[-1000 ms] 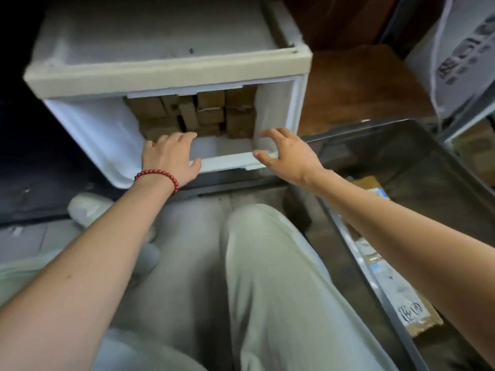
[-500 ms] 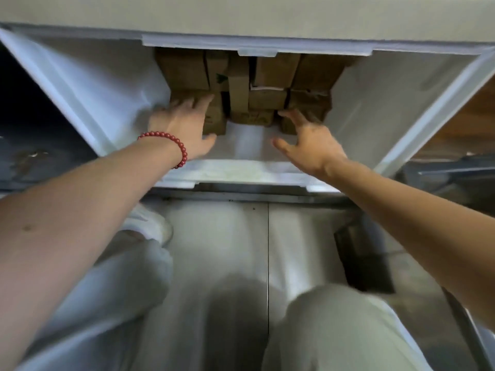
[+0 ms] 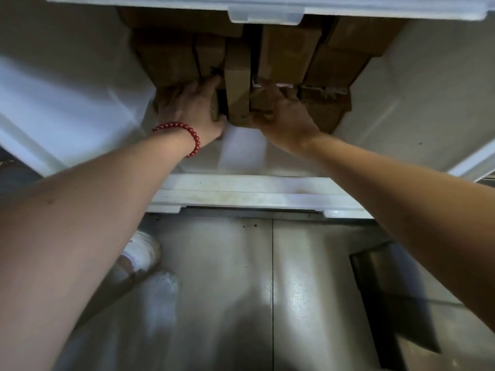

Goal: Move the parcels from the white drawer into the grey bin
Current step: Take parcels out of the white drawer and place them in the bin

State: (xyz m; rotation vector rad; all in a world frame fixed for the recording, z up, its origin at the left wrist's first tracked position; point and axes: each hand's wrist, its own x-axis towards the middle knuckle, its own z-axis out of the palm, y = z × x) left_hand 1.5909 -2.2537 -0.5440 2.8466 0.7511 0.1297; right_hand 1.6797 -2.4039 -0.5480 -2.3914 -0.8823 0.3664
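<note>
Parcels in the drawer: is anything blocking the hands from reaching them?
Nothing visible does. The left hand and the right hand both touch the parcels at the front of the stack in the open drawer.

Both bare forearms extend forward and converge. Left hand [image 3: 191,108], palm down, clasps a parcel [image 3: 213,107] between thumb and fingers. Right hand [image 3: 288,113], thumb turned inward, curls its fingers over a neighbouring parcel [image 3: 261,102].
</note>
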